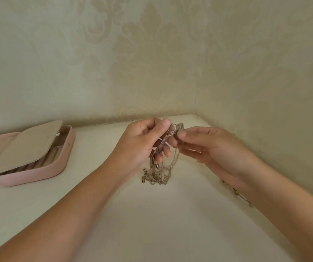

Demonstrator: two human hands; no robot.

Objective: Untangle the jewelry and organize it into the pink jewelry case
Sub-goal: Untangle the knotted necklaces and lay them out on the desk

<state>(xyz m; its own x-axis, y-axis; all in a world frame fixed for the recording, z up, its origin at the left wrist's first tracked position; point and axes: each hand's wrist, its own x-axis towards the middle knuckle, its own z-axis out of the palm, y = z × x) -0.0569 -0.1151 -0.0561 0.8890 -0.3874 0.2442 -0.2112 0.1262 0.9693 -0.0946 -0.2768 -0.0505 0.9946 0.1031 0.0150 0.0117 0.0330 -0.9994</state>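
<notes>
A tangle of thin gold chains point(158, 172) hangs between both hands above the cream table, its lower loops and clasps touching the surface. My left hand point(144, 140) pinches a twisted pink-gold braided chain point(164, 141) near its top. My right hand point(205, 146) pinches the same bundle at its upper end, thumb against fingertips. The pink jewelry case point(44, 167) lies open at the left, its beige inner flap point(25, 146) partly raised over ring rolls.
Patterned wallpaper walls meet in a corner just behind the hands. Another thin beaded chain point(235, 191) lies on the table under my right forearm. The table surface point(152, 224) stretches toward me.
</notes>
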